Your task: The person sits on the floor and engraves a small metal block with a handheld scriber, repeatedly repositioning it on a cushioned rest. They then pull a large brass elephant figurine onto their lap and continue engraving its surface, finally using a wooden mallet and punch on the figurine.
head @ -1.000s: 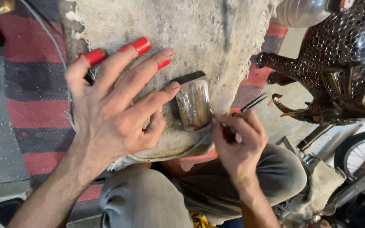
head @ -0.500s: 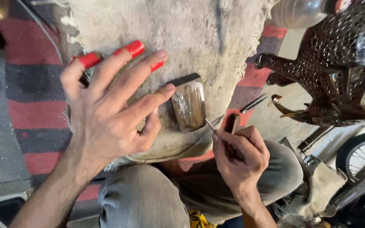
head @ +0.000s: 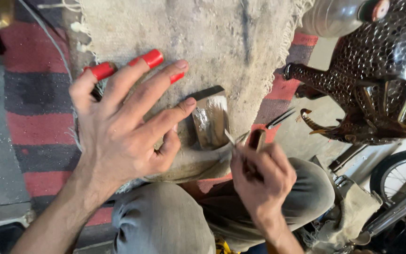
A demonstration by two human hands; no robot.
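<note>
Metal piece [head: 210,121] lies just beyond right hand's [head: 259,176] grip.

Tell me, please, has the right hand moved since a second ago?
Yes. The right hand has dropped lower, below the shiny rectangular metal piece on the beige cloth.

Striped rug [head: 34,127], embossed metal vessel [head: 381,70] — bicycle wheel [head: 400,178] at lower right.

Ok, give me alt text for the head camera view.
The left hand presses a small metal piece onto a worn cloth, while the right hand holds a thin tool against it. A dark hammered metal vessel stands nearby.
</note>
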